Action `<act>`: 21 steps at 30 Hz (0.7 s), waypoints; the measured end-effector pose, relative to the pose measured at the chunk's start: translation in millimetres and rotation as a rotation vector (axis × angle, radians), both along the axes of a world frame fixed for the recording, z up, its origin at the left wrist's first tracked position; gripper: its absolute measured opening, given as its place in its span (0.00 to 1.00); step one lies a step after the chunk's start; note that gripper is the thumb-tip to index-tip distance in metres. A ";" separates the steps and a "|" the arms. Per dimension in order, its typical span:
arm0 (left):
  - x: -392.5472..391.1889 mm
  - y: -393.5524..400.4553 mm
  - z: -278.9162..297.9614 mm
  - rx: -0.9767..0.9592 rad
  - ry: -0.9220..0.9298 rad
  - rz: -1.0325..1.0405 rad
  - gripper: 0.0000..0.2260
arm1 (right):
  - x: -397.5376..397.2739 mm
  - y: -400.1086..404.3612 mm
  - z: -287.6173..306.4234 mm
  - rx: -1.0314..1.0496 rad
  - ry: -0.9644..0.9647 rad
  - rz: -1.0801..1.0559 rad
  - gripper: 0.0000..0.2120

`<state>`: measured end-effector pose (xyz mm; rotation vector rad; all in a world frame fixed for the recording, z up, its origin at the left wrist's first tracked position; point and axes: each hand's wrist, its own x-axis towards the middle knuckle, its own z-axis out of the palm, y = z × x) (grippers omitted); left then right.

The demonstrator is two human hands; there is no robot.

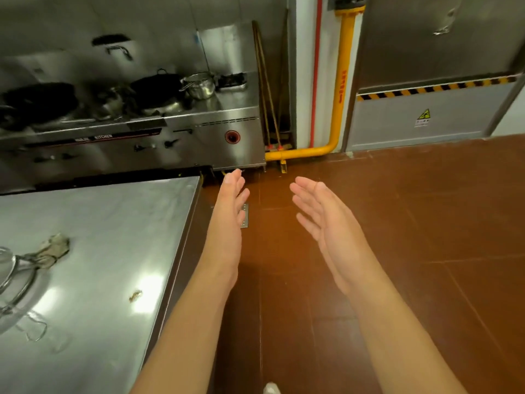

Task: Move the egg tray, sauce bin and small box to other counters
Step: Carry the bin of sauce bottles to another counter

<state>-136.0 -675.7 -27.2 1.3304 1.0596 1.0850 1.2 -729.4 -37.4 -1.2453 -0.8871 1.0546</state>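
While I look down past both arms, nothing is held.
Floor [397, 223]: brown tiles under both hands.
Surface [113, 223]: steel, at left.
Left hand [230, 220]: grip spread, empty.
Right hand [326, 223]: grip spread, empty.
Task items: I cannot see them.

A clear glass bowl with a wire handle [11, 282] at the left edge of the shiny steel counter [113, 251] was cut off by the frame's left side. The dark woks and steel pots on the stainless cooking range [233, 109] beyond the counter's far edge were blurred. Only a sliver of a white shoe [271, 388] showed at the bottom edge.
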 end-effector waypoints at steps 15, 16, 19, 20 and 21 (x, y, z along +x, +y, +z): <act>63.4 218.1 -22.7 -0.037 -0.099 -0.001 0.28 | 70.2 209.9 -1.4 -0.033 -0.064 -0.066 0.21; 70.6 227.4 -21.2 -0.031 -0.094 -0.020 0.29 | 74.2 217.5 -1.2 -0.031 -0.057 -0.072 0.21; 90.1 254.4 -21.4 -0.030 -0.106 -0.061 0.29 | 90.2 240.7 -4.3 -0.038 -0.045 -0.086 0.22; 97.7 266.2 -22.4 -0.031 -0.105 -0.079 0.28 | 97.9 250.9 -4.9 -0.042 -0.043 -0.096 0.23; 104.6 277.4 -23.3 -0.033 -0.101 -0.089 0.28 | 105.5 261.0 -5.6 -0.048 -0.043 -0.103 0.24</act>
